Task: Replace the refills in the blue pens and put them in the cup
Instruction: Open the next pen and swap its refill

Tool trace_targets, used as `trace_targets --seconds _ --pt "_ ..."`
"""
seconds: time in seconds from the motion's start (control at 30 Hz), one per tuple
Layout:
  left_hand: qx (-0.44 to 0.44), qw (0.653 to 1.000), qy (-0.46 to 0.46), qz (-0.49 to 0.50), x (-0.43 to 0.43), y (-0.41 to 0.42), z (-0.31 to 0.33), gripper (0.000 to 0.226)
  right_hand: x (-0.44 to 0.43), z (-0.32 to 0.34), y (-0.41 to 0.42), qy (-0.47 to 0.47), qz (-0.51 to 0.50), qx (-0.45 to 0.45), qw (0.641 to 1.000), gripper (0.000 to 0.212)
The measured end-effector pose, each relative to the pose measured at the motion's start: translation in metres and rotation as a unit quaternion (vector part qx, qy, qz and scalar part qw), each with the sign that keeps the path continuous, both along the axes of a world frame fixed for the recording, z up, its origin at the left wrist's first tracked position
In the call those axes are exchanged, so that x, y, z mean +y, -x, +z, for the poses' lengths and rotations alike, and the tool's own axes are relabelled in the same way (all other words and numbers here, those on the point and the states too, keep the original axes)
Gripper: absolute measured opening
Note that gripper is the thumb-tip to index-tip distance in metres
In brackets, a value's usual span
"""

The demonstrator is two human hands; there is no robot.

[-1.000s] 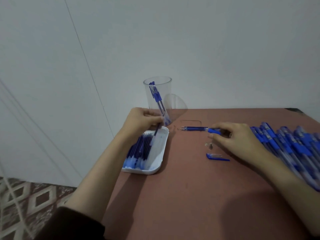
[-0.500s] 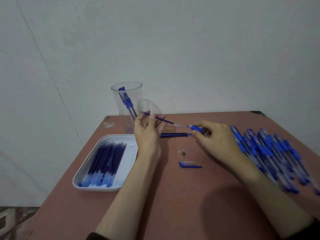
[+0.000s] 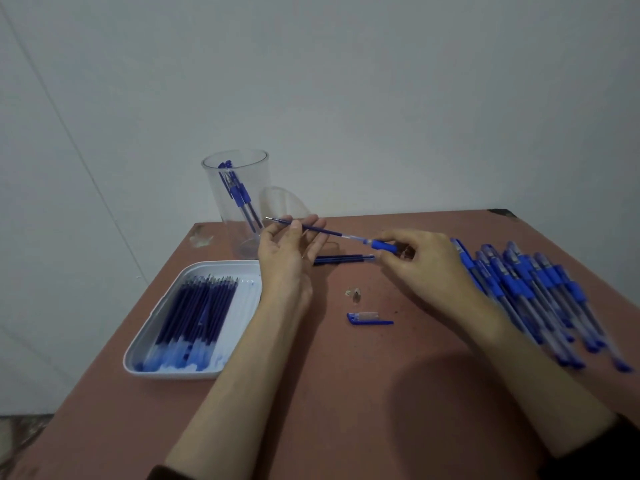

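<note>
A refill point(image 3: 322, 231) spans left hand point(image 3: 289, 258) to right hand point(image 3: 420, 265).

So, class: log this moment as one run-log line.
step: refill insertion | left hand: holds thin blue refill | right hand: holds blue-grip pen barrel | clear plastic cup: some pens inside

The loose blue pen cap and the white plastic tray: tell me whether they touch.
Apart. The head view shows the loose blue pen cap lying right of the left forearm and the white plastic tray left of it, with bare brown table between them.
</note>
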State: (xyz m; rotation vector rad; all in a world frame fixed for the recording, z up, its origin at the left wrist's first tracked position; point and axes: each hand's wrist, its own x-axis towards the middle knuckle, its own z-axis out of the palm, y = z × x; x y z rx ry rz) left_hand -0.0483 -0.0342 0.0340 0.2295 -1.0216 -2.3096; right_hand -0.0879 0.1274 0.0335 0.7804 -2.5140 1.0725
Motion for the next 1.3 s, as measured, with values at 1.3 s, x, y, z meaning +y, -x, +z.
trace_targets --seconds 1.3 --pt "-0.13 0.912 0.375 -0.106 -0.008 -0.013 0.0 0.008 -0.004 0.004 -0.004 0.166 0.053 -0.097 0.98 0.011"
